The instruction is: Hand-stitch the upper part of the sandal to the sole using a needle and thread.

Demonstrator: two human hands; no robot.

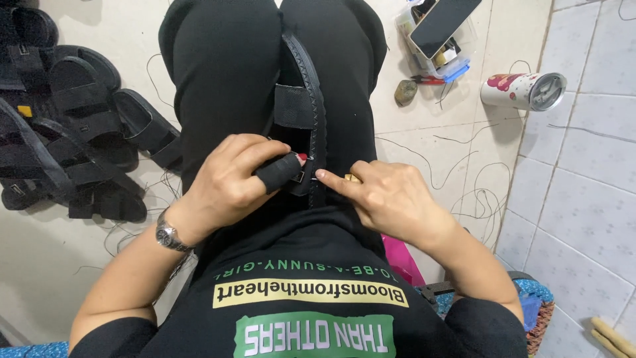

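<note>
A black sandal [301,106] is clamped on edge between my knees, sole edge up, with a wide strap across it. My left hand [232,179] grips the sandal's near end; its index finger wears a black protective sleeve and a metal watch sits on the wrist. My right hand [387,195] presses its index fingertip against the sandal's stitched edge and holds a small wooden-handled tool, mostly hidden in the fist. A thin thread runs by the fingertips.
A pile of black sandals [66,126] lies on the floor at left. A clear plastic box [440,40] with a phone on top, a small stone [405,93], red-handled pliers and a tumbler [523,91] lie at right. Loose threads cover the tiles.
</note>
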